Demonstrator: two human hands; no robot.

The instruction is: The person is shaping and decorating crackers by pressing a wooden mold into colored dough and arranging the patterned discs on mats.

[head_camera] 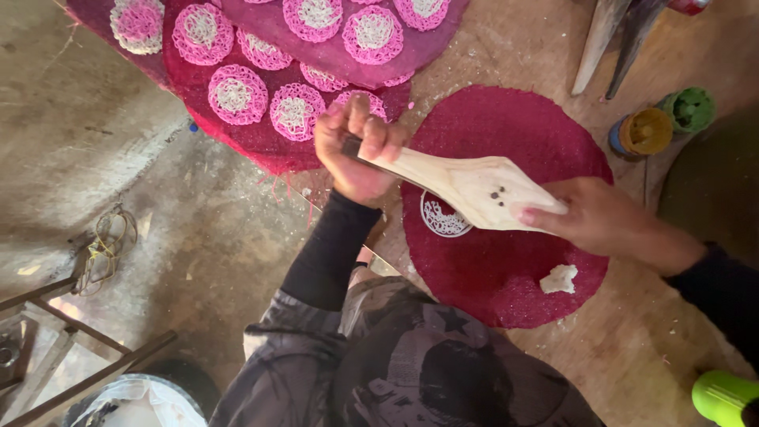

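My left hand [356, 150] grips the thin handle end of a pale wooden paddle-shaped tool [466, 186]. My right hand [605, 217] presses thumb and fingers on the tool's wide end. The tool lies across a round dark-red fibre mat [506, 269]. Under it, on the mat, a white round lace-like print [443, 217] shows partly. A small white lump [559, 278] rests on the mat near its right edge.
Several red mats with pink-and-white round prints [261, 87] lie stacked at the top left. Yellow [644, 130] and green [689, 108] paint pots stand at the upper right beside wooden sticks [609, 39]. A metal frame [71, 348] and a bucket [134, 399] stand at the bottom left.
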